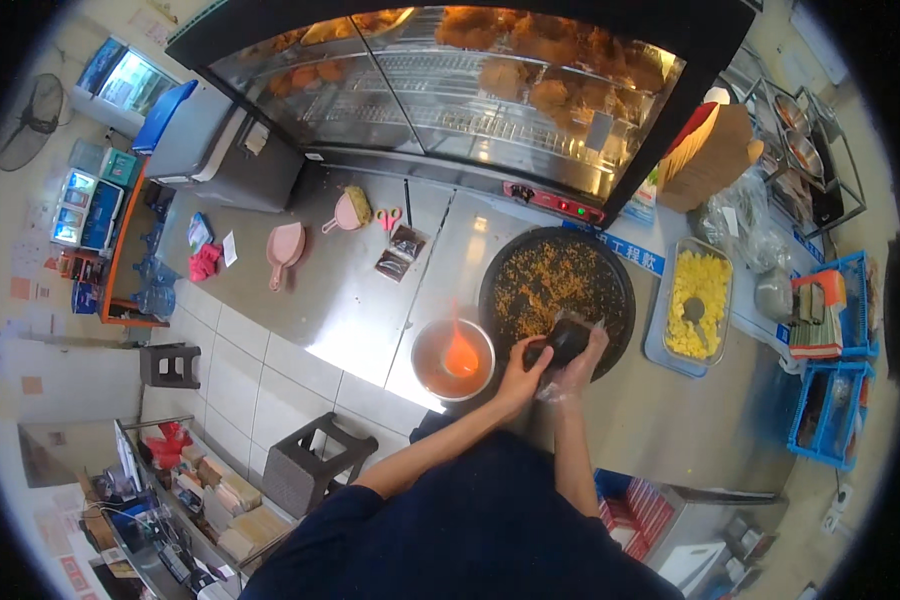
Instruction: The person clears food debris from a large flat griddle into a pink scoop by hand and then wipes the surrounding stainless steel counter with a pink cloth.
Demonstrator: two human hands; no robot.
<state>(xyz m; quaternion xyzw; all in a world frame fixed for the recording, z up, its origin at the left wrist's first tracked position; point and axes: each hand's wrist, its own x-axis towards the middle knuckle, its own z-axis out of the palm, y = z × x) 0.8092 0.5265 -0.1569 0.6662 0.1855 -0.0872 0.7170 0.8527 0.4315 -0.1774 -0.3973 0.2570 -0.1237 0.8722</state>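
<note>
Over the near edge of a large round black tray (618,285), both hands grip a dark, rounded object (568,342) whose kind I cannot make out. My left hand (520,378), bare, closes on its left side with the thumb towards the top. On the other side my right hand (580,370) wears a clear plastic glove and curls around it. Orange-brown crumbs (542,285) lie scattered over the tray's dark surface. Left of the tray stands a metal bowl (422,372) with an orange spoon (460,352) in it. The object's underside is hidden by my fingers.
A glass display warmer (390,90) with fried food spans the counter's far side. To the right is a rectangular container (727,318) of yellow food (695,290). Pink scoops (285,245), scissors (390,217) and small packets (403,245) lie left. A dark stool (305,465) stands below.
</note>
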